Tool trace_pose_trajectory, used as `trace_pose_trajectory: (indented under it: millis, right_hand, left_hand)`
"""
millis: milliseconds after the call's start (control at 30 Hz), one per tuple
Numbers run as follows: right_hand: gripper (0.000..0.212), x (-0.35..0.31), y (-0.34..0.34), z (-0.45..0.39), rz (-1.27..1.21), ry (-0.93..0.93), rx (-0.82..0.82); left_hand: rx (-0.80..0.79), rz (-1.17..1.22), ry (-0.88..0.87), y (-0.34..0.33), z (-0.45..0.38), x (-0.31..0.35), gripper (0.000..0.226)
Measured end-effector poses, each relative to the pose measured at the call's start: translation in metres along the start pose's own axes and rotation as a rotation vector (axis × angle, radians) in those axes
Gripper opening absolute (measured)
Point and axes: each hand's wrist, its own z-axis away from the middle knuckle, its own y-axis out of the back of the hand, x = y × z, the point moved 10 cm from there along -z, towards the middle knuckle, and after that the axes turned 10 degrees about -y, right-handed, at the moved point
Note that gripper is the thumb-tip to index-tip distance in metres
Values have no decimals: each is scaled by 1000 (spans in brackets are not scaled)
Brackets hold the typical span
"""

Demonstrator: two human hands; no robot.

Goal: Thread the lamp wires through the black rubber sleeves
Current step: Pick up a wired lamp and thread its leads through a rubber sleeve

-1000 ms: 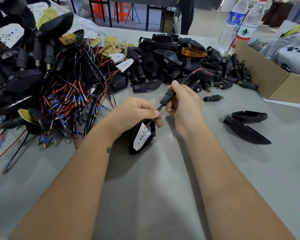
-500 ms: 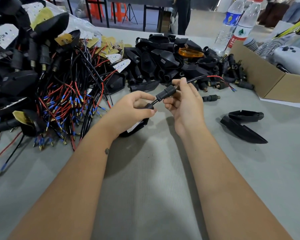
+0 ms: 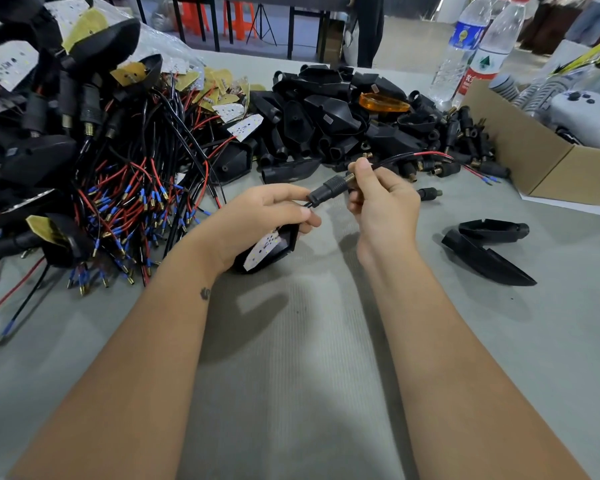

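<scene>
My left hand (image 3: pixel 257 220) grips a black lamp housing (image 3: pixel 267 249) with a white LED board showing below the fingers. A black rubber sleeve (image 3: pixel 328 194) sits on the lamp's wires just above that hand. My right hand (image 3: pixel 381 202) pinches the sleeve's threaded metal end and the wires. The red and black wires (image 3: pixel 426 154) run out of the sleeve to the right and end in blue-tipped terminals (image 3: pixel 487 180) near the box.
A heap of wired lamps (image 3: pixel 101 174) fills the left. Empty black housings and sleeves (image 3: pixel 329 116) pile behind my hands. A loose sleeve (image 3: pixel 428 193), two black shells (image 3: pixel 485 251), a cardboard box (image 3: pixel 520 150) and water bottles (image 3: pixel 475 46) lie right.
The sleeve has slid down the wires toward the lamp housing, and more wire now trails out to the right. The housing has turned, so its LED board shows again.
</scene>
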Motion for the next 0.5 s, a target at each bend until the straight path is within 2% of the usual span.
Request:
trace_pose_trajectory:
  millis: [100, 167, 267, 400, 500]
  right_hand:
    - [23, 3, -15, 2, 69, -23, -120]
    - [23, 5, -26, 5, 166, -8, -186]
    - [24, 2, -31, 7, 292, 59, -168]
    - [25, -1, -29, 9, 283, 87, -137]
    - [25, -1, -24, 8, 216, 59, -103]
  left_hand:
    - [-56, 49, 105, -6, -7, -9, 21]
    - [-50, -25, 90, -2, -5, -8, 31]
    - [7, -114, -16, 5, 2, 1, 28]
    - [62, -68, 33, 6, 1, -3, 26]
    - [48, -132, 72, 9, 1, -5, 28]
